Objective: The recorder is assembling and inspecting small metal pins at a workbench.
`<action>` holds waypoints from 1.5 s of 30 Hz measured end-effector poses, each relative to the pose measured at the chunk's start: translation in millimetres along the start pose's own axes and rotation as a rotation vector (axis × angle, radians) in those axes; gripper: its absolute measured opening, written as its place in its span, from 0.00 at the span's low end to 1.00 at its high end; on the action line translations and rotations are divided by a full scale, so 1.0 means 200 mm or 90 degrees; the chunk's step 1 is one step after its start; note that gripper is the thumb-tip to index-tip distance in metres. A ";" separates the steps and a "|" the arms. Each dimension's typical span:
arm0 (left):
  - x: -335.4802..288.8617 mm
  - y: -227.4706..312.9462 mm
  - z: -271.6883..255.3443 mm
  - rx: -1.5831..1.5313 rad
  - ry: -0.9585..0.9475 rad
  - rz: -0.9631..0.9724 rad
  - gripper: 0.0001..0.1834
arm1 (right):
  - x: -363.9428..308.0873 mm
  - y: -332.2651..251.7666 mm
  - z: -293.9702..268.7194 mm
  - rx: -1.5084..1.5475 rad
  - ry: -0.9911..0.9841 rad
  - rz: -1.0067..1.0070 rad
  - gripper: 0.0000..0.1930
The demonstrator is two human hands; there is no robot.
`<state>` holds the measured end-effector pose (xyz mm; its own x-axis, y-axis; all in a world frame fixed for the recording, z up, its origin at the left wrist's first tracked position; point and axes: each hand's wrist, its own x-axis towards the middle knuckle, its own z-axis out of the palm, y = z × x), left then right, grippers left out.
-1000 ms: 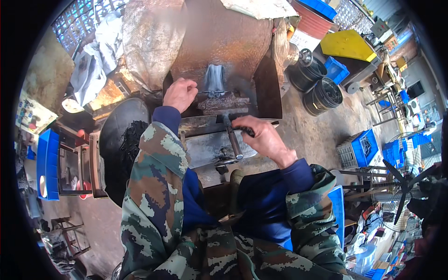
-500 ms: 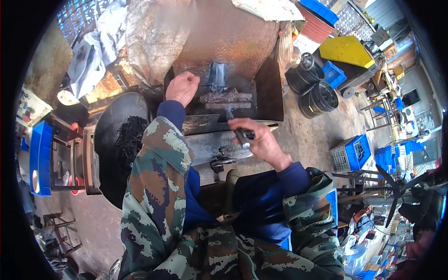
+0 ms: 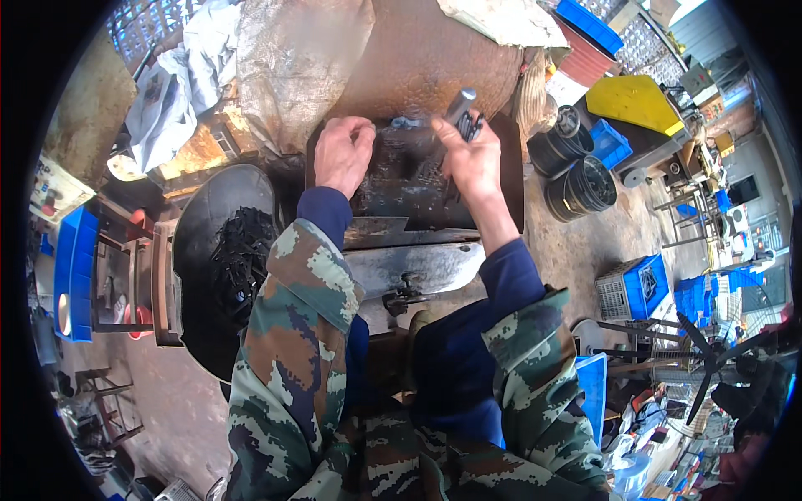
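Note:
Over the left side of a dark metal trough [image 3: 418, 213], my left hand [image 3: 344, 157] is closed with its fingertips curled under. What it holds, if anything, is hidden. At the trough's right side my right hand [image 3: 474, 167] is wrapped round a small tool with a grey metal cylinder end [image 3: 461, 103] and black parts, standing up out of the fist. Its exact kind does not show. Behind both hands rises a large rust-brown curved surface [image 3: 426, 63]. Blurred dark shapes lie in the trough between the hands.
Left of me is a black basin [image 3: 194, 242] holding black strips [image 3: 242, 250]. A pale metal tank with a black fitting [image 3: 404, 294] sits below the trough. Black buckets [image 3: 579, 190], a grey crate [image 3: 614, 294] and a black fan [image 3: 710, 342] stand to the right.
My right hand has moved up and right with the tool, whose metal end now points upward. My left hand stays over the trough's left side. The view has shifted slightly.

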<state>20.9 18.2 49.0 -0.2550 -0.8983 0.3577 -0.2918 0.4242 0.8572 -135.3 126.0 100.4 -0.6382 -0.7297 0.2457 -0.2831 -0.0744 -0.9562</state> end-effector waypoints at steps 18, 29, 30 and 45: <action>0.03 -0.03 0.00 -0.028 0.029 0.023 0.10 | 0.38 0.09 0.19 0.035 0.056 0.016 0.09; 0.03 -0.04 0.00 -0.050 0.017 0.026 0.10 | 0.42 0.14 0.20 0.019 0.074 -0.014 0.08; 0.03 -0.03 0.00 -0.050 0.017 0.025 0.10 | 0.42 0.14 0.20 0.014 0.076 -0.019 0.08; 0.02 -0.13 -0.49 -0.030 0.020 0.022 0.11 | 0.45 0.18 0.17 0.004 0.074 -0.022 0.11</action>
<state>117.2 -8.5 64.2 -0.2355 -0.8866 0.3981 -0.2400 0.4500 0.8602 -178.2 34.2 82.9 -0.7065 -0.6432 0.2952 -0.3019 -0.1034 -0.9477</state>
